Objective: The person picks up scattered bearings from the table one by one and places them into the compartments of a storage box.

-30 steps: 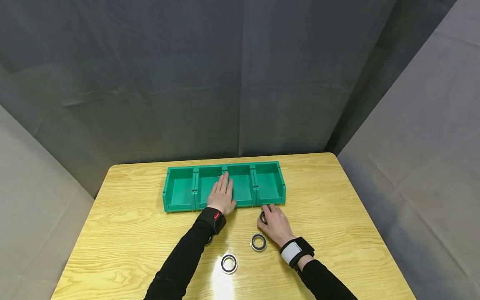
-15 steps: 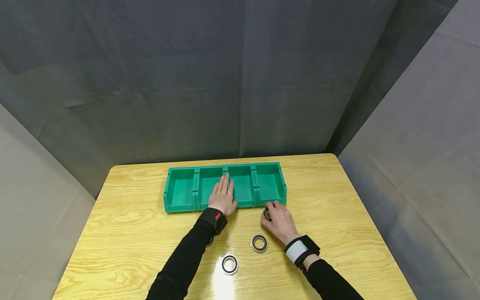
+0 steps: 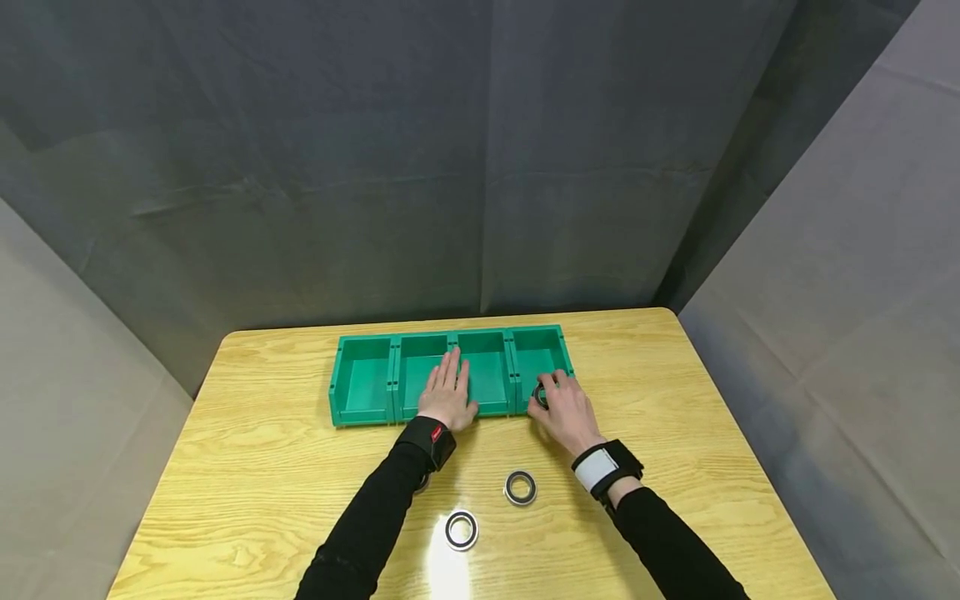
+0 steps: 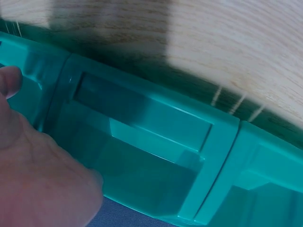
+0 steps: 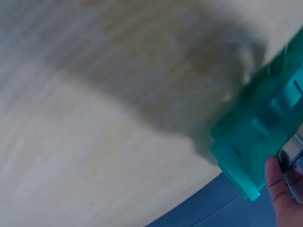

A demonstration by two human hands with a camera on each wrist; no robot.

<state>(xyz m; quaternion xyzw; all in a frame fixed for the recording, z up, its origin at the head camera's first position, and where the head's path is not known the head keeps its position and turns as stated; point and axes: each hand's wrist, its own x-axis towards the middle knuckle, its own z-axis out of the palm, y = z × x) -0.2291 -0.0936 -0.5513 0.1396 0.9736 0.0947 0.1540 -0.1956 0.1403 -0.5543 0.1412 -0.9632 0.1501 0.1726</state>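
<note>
My right hand [image 3: 567, 415] pinches a ring-shaped ball bearing [image 3: 540, 394] at the front of the rightmost compartment of a green row of bins [image 3: 362, 418]. In the right wrist view the bearing [image 5: 293, 147] shows its shiny metal rim beside the thumb, partly cut off by the frame edge. My left hand [image 3: 447, 404] lies with straight fingers over the divider between the two middle compartments. Its thumb side appears in the left wrist view over the green bin [image 4: 151, 120].
Two more bearings, a nearer one [image 3: 461, 530] and one to its right [image 3: 520, 487], lie flat on the wooden table [image 3: 247, 492]. A third bearing [image 3: 423, 482] is mostly hidden under the left forearm. Grey curtains [image 3: 360, 208] stand behind and beside the table.
My right hand has carried the bearing from the table in front of the bins forward and slightly right to the rightmost compartment. The left hand has kept its place.
</note>
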